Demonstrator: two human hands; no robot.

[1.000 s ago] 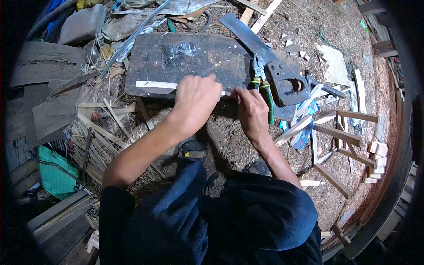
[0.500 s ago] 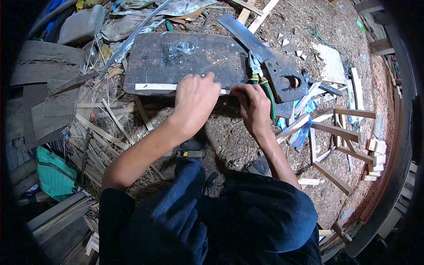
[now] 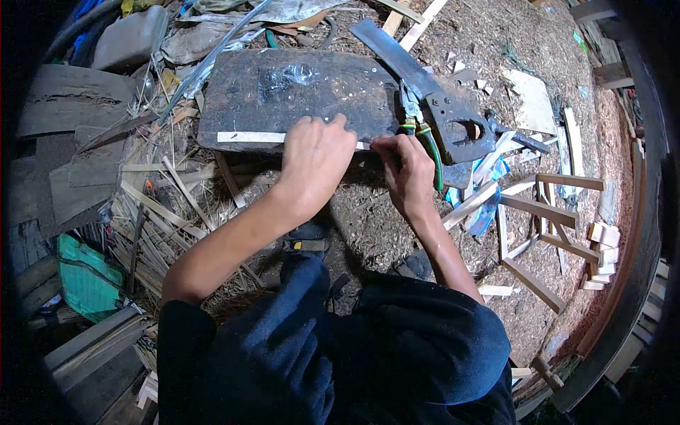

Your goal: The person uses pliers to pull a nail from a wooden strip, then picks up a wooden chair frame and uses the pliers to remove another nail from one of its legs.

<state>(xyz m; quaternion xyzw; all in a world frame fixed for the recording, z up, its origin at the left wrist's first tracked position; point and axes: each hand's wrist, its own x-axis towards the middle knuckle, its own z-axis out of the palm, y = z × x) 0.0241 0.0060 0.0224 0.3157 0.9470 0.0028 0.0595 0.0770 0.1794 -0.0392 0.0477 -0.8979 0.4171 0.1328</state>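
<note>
A thin pale wooden strip [image 3: 251, 137] lies along the near edge of a dark, worn wooden bench [image 3: 234, 85]. My left hand [image 3: 319, 152] is closed over the strip's middle, fingers curled and their tips partly hidden. At the strip's right end, my right hand [image 3: 409, 163] pinches it between thumb and fingers. Just beyond that hand, green-handled pliers [image 3: 431, 147] rest on the bench with jaws pointing away. A hand saw [image 3: 400, 60] with a dark handle lies beside them, its blade slanting to the far left.
A small wooden frame [image 3: 542, 209] stands on the shaving-covered ground at right, near stacked pale blocks [image 3: 603, 248]. Loose sticks [image 3: 163, 205] are piled left of my legs. A green container [image 3: 88, 276] sits farther left. A stone-like block [image 3: 131, 39] is at the far left.
Both hands keep their hold on the strip. The left hand has shifted very slightly to the right; otherwise the scene looks the same.
</note>
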